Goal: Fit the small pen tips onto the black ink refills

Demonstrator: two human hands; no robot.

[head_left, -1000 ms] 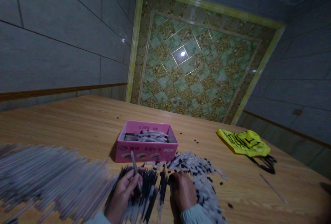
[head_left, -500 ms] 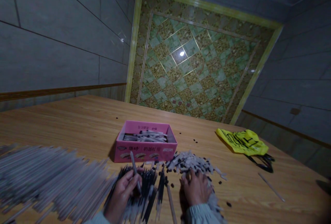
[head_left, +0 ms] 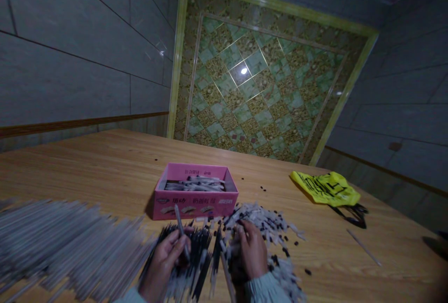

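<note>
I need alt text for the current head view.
A person's left hand holds a tilted slim tube near dark thin rods; the right hand is at a heap of small white and black pieces. Behind stands an open pink box.

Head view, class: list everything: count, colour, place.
Box: one, pink, mid-table
Boxed sticks: many, whitish, inside
Pale rods: many, greyish, left
Dark rods: many, black, before box
Small pieces: many, white and black, near right hand
Bag: one, yellow, right
Loose rod: one, grey, front right
Table: one, brown, underneath
Walls: two, grey, sides
Tiled panel: one, greenish, behind
Blurred shape: one, dark, right edge
Held stick: one, grey, left hand
Left hand, right hand: one each, blue-sleeved, front
</note>
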